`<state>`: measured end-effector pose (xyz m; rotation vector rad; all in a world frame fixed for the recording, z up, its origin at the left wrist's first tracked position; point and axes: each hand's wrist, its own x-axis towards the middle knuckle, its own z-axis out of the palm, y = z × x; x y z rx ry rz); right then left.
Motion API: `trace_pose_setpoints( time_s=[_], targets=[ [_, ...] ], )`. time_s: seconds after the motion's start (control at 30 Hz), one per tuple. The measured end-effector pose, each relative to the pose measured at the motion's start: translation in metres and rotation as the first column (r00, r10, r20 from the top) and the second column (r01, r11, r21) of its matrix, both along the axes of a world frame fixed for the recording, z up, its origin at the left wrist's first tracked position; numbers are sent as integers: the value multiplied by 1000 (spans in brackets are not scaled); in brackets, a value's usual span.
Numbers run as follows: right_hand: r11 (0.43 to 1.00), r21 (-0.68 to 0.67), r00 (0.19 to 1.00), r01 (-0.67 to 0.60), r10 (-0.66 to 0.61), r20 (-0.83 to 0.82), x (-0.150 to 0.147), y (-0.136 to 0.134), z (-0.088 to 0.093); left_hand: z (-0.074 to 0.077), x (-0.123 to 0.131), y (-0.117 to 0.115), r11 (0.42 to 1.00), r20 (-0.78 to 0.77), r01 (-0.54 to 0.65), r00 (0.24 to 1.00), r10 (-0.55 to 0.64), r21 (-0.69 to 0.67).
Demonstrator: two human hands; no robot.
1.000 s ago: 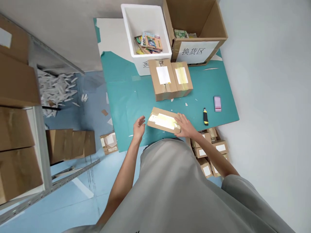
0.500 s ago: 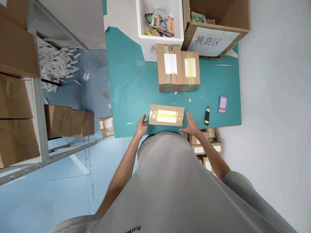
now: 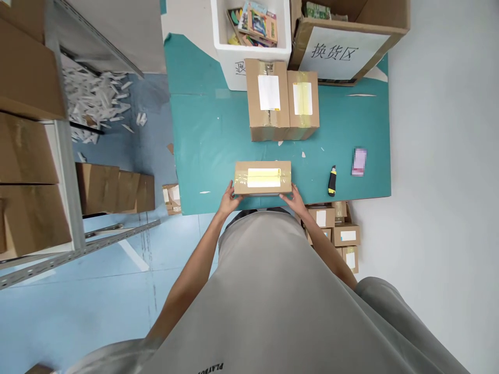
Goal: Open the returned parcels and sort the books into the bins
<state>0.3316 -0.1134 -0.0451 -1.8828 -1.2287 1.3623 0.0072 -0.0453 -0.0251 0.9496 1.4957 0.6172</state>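
A small taped cardboard box (image 3: 242,178) with a white and yellow label on top lies near the front edge of the table. My left hand (image 3: 229,200) grips its left end at the near corner. At the opposite end, my right hand (image 3: 294,200) holds the near right corner, thumb along the front side. To the right of the box lies a black and yellow utility knife (image 3: 332,182), apart from my hand. Beyond it is a pinkish item (image 3: 359,162), blurred out.
Two taped cartons, a larger one (image 3: 255,117) and a smaller one (image 3: 312,120), stand further back. Behind them are a white bin (image 3: 230,70) of booklets and a big open carton (image 3: 300,44). Shelving (image 3: 70,187) with boxes is at left; more boxes (image 3: 346,235) sit below right.
Both hands have closed in on the ends of the small box. The box now sits straighter, its right end turned slightly away from me. The camera view has shifted a little.
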Motion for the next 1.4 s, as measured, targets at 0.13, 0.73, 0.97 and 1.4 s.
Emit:
trace_pose_setpoints(
  time_s=[0.13,0.73,0.97,1.4],
  targets=[
    [993,66,995,93,-90,-42,1,6,20,11,-6,-10,998,-56,-59,997,59,13],
    [994,-87,998,61,-63,-24,7,-5,2,-14,-3,-35,955,-81,-238,971,227,-177],
    [998,-59,999,30,-31,-13,1,-5,11,-8,-5,-35,969,-97,-182,981,167,-165],
    [984,162,988,78,-99,122,11,36,59,23,-18,-4,967,-150,-136,974,171,217]
  ],
)
